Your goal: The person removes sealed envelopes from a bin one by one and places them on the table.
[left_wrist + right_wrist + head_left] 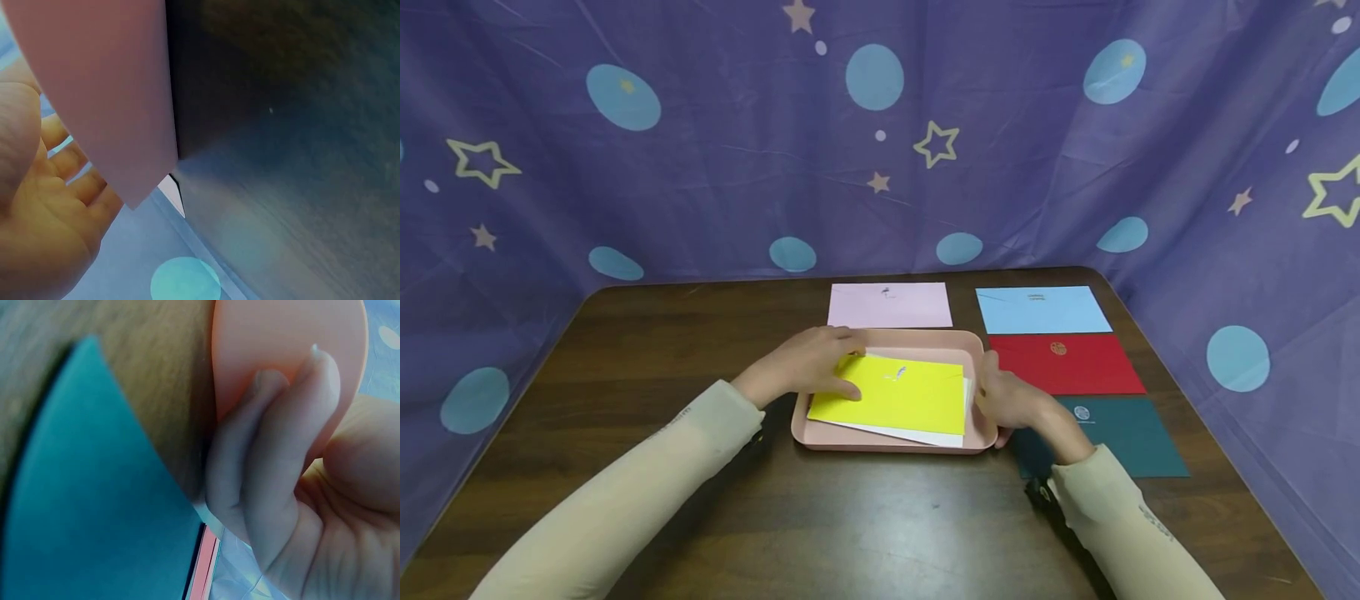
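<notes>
In the head view a yellow envelope (898, 396) lies over a white envelope (925, 437) inside a shallow pink tray (891, 448). My left hand (811, 360) is over the tray's left part, thumb over the yellow envelope and fingers by its far edge, thumb and fingers apart. On the tray's right side, my right hand (1011, 398) grips the rim. The right wrist view has its bent fingers (281, 437) against the tray's outer wall (281, 337). In the left wrist view, the tray's wall (112, 94) hides the envelopes and part of the left hand.
Behind the tray lies a pale pink envelope (891, 308). To the right are a light blue envelope (1045, 315), a red envelope (1075, 371) and a dark green envelope (1135, 442), partly under the right forearm. A purple patterned curtain (737, 150) hangs around the brown table (647, 358).
</notes>
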`<state>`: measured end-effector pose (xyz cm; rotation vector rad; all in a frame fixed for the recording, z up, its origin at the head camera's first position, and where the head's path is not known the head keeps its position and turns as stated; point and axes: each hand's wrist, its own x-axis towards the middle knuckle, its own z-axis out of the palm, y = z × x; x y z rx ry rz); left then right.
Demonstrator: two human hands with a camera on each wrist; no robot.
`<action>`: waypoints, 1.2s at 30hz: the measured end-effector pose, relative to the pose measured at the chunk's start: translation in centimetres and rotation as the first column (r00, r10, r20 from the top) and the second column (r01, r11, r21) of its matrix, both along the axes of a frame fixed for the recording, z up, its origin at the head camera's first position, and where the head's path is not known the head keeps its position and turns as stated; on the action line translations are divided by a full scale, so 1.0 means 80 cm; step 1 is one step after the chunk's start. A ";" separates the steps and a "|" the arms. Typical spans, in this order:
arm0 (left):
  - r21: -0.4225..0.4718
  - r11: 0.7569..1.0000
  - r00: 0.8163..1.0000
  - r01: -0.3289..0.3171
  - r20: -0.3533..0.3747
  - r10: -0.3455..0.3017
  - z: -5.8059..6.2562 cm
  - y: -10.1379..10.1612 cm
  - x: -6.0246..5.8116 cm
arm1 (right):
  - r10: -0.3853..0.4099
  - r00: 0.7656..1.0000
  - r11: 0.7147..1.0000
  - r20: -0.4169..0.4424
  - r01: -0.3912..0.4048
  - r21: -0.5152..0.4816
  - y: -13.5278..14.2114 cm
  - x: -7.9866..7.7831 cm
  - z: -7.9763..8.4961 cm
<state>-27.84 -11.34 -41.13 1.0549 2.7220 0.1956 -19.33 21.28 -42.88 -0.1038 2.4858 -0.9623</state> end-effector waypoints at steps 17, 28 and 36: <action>0.035 0.999 0.999 -0.028 -0.027 0.029 -0.006 0.003 0.004 | 0.001 1.000 1.000 -0.005 -0.001 0.015 -0.001 -0.004 -0.003; 0.185 0.982 0.996 -0.025 0.084 0.009 0.003 -0.001 0.008 | 0.019 1.000 1.000 -0.007 -0.019 0.002 0.000 -0.003 -0.002; 0.275 0.961 0.991 0.014 0.122 -0.049 0.007 -0.006 0.009 | 0.015 1.000 1.000 -0.013 -0.016 -0.013 0.002 0.000 -0.001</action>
